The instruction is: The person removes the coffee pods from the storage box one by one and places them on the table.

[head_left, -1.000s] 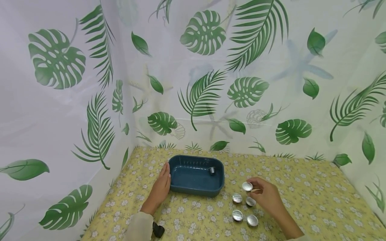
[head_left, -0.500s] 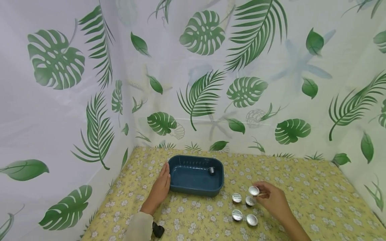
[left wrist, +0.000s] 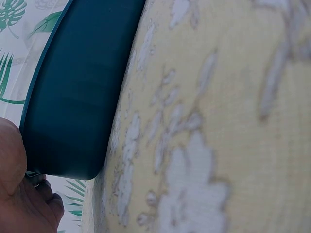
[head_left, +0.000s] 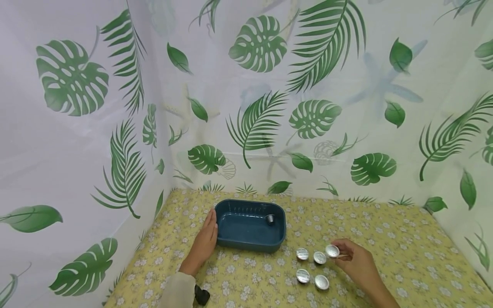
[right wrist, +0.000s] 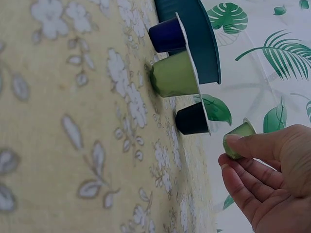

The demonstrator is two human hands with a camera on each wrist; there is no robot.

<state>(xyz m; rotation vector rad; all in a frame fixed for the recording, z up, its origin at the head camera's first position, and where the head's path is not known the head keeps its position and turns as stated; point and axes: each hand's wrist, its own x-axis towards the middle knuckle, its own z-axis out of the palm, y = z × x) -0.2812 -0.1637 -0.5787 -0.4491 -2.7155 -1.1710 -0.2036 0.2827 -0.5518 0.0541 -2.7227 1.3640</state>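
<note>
A dark blue rectangular basin (head_left: 250, 247) sits on the table, with one silvery capsule (head_left: 271, 219) lying in its right end. My left hand (head_left: 205, 240) rests against the basin's left end, fingers extended along the wall. In my right hand (head_left: 357, 261), thumb and fingers pinch a coffee capsule (head_left: 332, 251) with a silver foil lid; the right wrist view shows its body is green. Just left of it, several more coffee capsules (head_left: 319, 258) stand lid up on the cloth. The right wrist view shows a green capsule (right wrist: 176, 75) among them, between a blue capsule (right wrist: 167, 36) and a dark capsule (right wrist: 191, 120).
A yellow floral cloth (head_left: 404, 239) covers the table. White sheeting with green leaf prints (head_left: 262, 124) encloses it at the back and sides. A black object (head_left: 202, 294) shows beside the left sleeve (head_left: 178, 291).
My right hand has moved right and toward me with the pinched capsule, from above the group to its right side. The left hand and basin stay put.
</note>
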